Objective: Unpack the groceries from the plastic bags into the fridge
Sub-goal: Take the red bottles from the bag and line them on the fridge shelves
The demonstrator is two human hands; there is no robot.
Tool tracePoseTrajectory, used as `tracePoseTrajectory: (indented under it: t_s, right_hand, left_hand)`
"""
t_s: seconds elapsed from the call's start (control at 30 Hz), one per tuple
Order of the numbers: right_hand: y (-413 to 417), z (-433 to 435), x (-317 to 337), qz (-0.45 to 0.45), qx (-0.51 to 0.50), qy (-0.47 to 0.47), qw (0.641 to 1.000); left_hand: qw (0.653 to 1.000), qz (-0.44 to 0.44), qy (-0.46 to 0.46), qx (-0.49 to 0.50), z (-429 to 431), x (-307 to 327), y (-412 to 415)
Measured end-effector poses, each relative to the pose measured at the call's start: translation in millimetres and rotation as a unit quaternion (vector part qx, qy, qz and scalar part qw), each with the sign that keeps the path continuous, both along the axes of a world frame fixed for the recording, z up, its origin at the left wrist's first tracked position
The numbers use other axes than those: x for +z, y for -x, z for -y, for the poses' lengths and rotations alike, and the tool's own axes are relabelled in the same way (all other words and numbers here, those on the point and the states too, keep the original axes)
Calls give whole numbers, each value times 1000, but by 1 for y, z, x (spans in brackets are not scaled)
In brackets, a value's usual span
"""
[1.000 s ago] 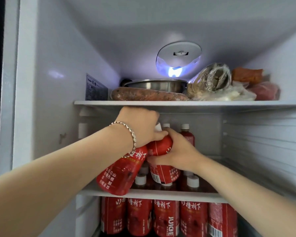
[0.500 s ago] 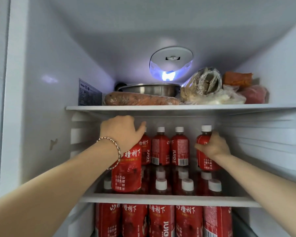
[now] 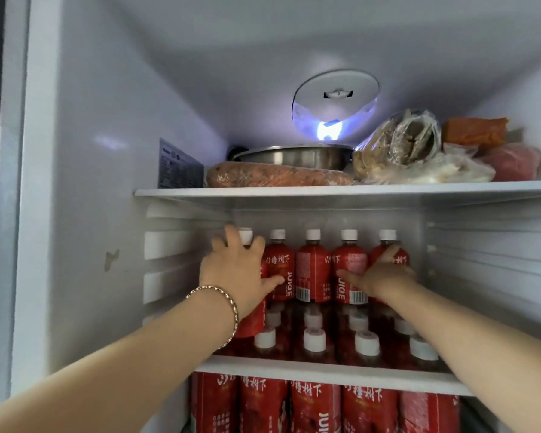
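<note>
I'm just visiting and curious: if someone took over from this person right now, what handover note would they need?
Left hand: open, fingers spread against the leftmost red plastic juice bottle with a white cap; no grip.
Right hand: open, flat on the rightmost bottle of the same back row.
Things: five such bottles stand upright in that row on the white middle fridge shelf; more bottles stand in front and on the level below.
Done: the back row looks placed.
Left: the plastic bags are out of view, so what remains cannot be told.
</note>
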State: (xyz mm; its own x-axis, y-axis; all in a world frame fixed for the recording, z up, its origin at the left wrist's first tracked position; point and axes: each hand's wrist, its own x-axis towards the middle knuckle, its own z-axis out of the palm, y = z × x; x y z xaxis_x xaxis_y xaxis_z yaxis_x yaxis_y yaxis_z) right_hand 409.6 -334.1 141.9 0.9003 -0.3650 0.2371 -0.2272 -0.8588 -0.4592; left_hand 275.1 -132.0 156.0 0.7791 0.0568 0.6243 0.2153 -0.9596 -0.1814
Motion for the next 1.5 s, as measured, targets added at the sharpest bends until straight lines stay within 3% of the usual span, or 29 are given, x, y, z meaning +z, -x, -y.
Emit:
tracePoseTrajectory:
  t_s: [0.2,0.4,0.67,1.1,1.23,1.37,1.5]
  right_hand:
    - [11,-13,-4,-10,-8,108,994]
    - [12,-20,-16,17,10,216,976]
    - [13,-10,-8,65,100,184,976]
    - [38,-9,-13,-4,164,182,969]
    - [68,-9,-12,28,199,134,970]
    - [106,-12,-7,68,201,183,960]
    - [131,-17,-2,70,229,200,950]
  left_hand:
    - [997,-72,25,31,-18,1,-31]
    - [991,-81,-68,81,-29,-7,-54]
    - [994,-72,-33,72,-18,-6,-69]
    - [991,-132,-3,30,-27,-13,-62]
    - [990,-122,-26,62,-27,-9,-64]
    - [984,-131,-60,103,-20,-4,-55]
    - [993,-91,-79,-5,-12,-11,-20]
